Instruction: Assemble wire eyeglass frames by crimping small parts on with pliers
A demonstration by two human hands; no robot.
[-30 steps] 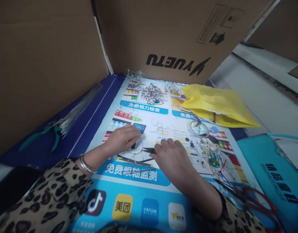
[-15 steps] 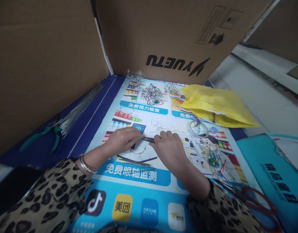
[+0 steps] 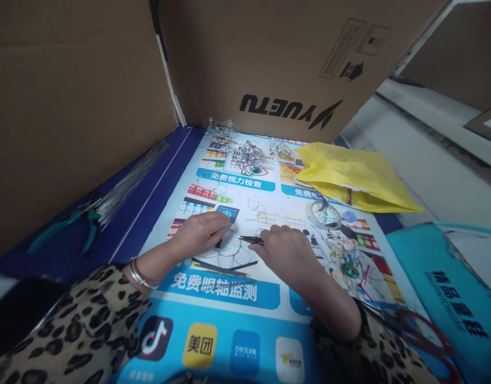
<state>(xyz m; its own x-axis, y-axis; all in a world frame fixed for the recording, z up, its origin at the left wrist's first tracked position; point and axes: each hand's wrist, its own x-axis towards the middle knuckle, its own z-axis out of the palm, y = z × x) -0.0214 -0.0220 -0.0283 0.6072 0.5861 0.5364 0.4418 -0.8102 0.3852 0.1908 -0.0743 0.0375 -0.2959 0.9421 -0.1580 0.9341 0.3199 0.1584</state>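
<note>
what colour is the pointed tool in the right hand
The pointed tool looks nearly black; the head view shows it best.

Matt cardboard (image 3: 285,58), smooth printed sheet (image 3: 225,314) and shiny metal on one counter (image 3: 139,229).
The dark pliers (image 3: 251,240) look like metal with a weak shine, and the thin wires (image 3: 234,257) near them look metallic also. The straight wire bundle (image 3: 131,182) is silvery and glossy; the teal handles (image 3: 92,232) beside it seem smooth plastic. The yellow bag (image 3: 357,173) has a creased surface, the bracelet (image 3: 138,276) is polished metal, and the patterned sleeve (image 3: 85,320) is cloth.
</note>
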